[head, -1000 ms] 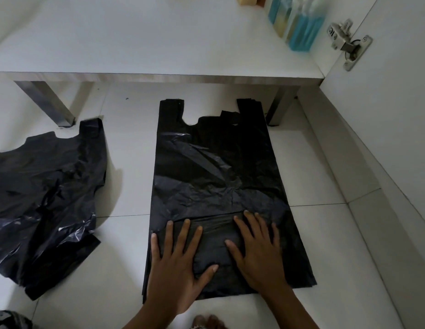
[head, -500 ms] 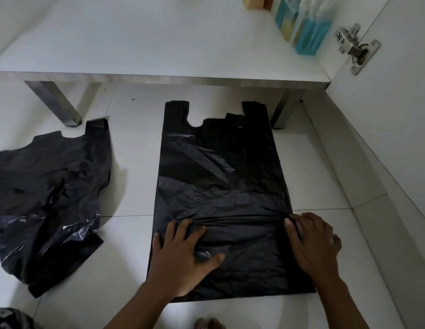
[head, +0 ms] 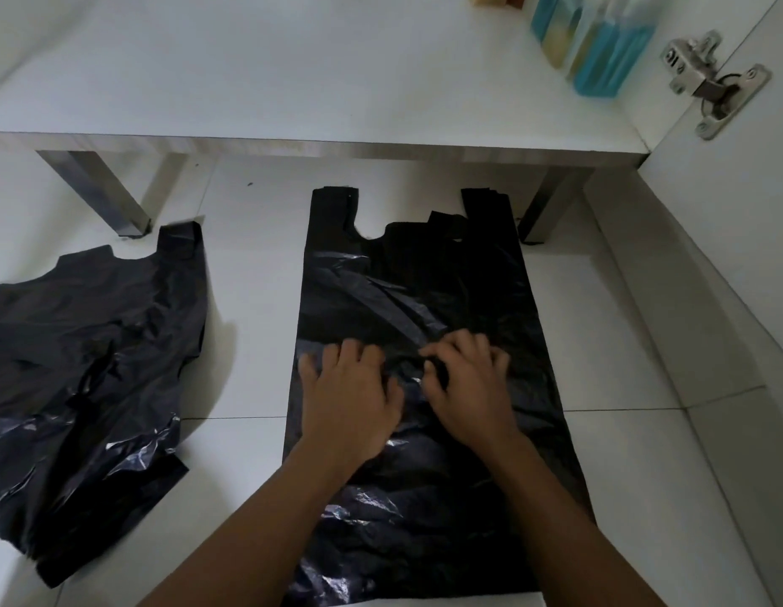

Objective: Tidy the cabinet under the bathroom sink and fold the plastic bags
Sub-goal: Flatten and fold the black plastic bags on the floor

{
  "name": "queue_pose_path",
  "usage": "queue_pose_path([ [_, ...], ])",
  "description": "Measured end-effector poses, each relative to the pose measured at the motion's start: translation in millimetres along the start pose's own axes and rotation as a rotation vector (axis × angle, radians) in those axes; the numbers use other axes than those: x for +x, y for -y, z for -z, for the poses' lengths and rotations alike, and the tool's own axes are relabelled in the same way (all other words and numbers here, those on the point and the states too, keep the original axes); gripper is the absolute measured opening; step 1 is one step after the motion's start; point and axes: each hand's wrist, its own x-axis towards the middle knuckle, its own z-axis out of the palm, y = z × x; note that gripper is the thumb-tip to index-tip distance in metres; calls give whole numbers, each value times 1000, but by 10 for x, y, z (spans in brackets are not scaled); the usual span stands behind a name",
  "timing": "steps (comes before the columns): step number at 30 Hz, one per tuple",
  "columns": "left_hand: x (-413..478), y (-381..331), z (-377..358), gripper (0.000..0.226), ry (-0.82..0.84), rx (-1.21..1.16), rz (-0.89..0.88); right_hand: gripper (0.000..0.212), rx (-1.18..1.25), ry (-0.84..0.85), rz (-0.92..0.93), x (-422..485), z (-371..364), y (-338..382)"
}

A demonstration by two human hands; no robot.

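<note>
A black plastic bag (head: 424,273) lies flat on the white tiled floor, its handles pointing towards the cabinet. Both my hands are on its middle. My left hand (head: 346,396) presses down on the plastic with its fingers spread forward. My right hand (head: 468,387) sits close beside it, fingers curled, with a ridge of plastic pinched between thumb and forefinger. A second black bag (head: 83,365) lies crumpled on the floor to the left, apart from both hands.
The white cabinet floor (head: 293,81) stands on metal legs (head: 118,199) just beyond the bags. Bottles of blue and yellow liquid (head: 600,50) stand at its back right. The open cabinet door (head: 731,256) with its hinge (head: 709,81) borders the right side.
Both hands slid up from the bag's bottom edge to its middle. The right hand came in from the right edge to beside the left, and its fingers curled.
</note>
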Motion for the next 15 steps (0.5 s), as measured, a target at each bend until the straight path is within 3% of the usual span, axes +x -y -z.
queue_pose_path([
  [2, 205, 104, -199, 46, -123, -86, -66, 30, -40, 62, 34, 82, -171, 106],
  [7, 360, 338, -600, 51, -83, 5, -91, 36, -134, 89, 46, 152, -358, 11],
  [15, 376, 347, -618, 86, 0, 93, -67, 64, -218, 103, -281, 446, 119, -1337],
])
